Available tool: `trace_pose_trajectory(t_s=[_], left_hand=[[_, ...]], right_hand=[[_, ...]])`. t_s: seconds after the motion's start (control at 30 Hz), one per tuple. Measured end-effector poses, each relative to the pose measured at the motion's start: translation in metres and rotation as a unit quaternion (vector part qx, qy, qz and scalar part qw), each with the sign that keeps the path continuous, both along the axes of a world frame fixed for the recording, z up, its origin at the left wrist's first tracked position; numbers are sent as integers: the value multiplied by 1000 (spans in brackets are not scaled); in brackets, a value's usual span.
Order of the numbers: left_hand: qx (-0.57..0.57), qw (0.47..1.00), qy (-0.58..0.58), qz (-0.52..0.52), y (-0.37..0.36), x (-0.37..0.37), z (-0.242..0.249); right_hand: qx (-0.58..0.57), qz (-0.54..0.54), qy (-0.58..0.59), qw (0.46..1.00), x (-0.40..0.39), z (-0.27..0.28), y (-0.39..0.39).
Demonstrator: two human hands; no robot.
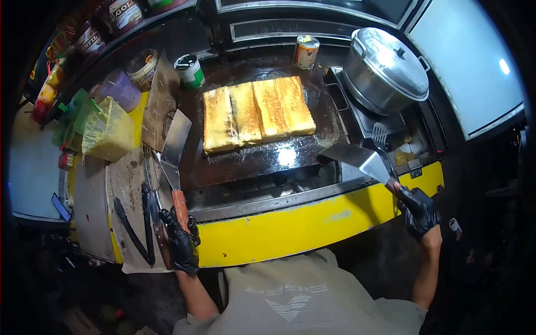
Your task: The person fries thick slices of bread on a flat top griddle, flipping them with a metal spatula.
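My left hand (180, 240), in a black glove, is closed around the orange-brown handle of a metal spatula (176, 139), its blade raised beside the griddle's left edge. My gloved right hand (419, 211) grips a second metal spatula (349, 155), whose broad blade hangs over the front right of the dark griddle (234, 170). Between the two blades lies a block of browned bread slabs (259, 114), side by side on the griddle. Neither blade touches the bread. Some darker scorched patches show on its left part.
A lidded pot (385, 70) stands at the right, near a slotted turner (379, 137). Behind the bread are a green-and-white can (190, 71) and an orange-labelled can (306, 52). Black tongs (134, 234) lie on cardboard at left, below a yellow-smeared tub (109, 129). A yellow ledge (279, 240) runs along the front.
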State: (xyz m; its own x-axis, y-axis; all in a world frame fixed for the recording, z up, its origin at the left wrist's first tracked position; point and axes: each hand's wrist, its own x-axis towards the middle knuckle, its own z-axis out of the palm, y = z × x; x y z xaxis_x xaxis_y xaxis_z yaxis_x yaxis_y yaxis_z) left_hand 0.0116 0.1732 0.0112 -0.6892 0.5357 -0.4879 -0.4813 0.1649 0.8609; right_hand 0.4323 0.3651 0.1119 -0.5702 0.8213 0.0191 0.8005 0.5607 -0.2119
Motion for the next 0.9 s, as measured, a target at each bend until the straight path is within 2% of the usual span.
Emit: trace_pose_trajectory(t_s=[0.17,0.23,0.3,0.37,0.43,0.47,0.57,0.63,0.7,0.8,0.9], left_hand=[[11,1000,-1,19,6,2,-5],[-34,998,55,-7,15,7,-4],[-37,997,72,7,29,21,10],[-43,995,90,28,34,28,17],[-43,995,88,-33,31,33,18],[-42,993,87,-65,31,35,18],[-41,987,128,-87,34,33,-26],[-56,989,104,-88,56,57,-7],[-51,983,129,-123,62,65,-6],[-46,985,123,-111,59,70,-19],[-47,987,105,-113,61,72,-24]], right_hand=[[-18,-8,-18,1000,4,-14,4],[-14,57,59,997,-5,-41,13],[7,56,51,997,-20,-49,10],[-10,49,20,999,-13,-33,0],[-17,42,10,999,0,-20,-8],[-13,53,43,998,-1,-22,-8],[-57,50,16,997,-15,-41,1],[-39,66,125,989,-33,-59,5],[-15,63,105,992,-31,-51,0],[-33,76,-31,996,-9,-28,-17],[-56,75,35,995,-24,-40,-23]])
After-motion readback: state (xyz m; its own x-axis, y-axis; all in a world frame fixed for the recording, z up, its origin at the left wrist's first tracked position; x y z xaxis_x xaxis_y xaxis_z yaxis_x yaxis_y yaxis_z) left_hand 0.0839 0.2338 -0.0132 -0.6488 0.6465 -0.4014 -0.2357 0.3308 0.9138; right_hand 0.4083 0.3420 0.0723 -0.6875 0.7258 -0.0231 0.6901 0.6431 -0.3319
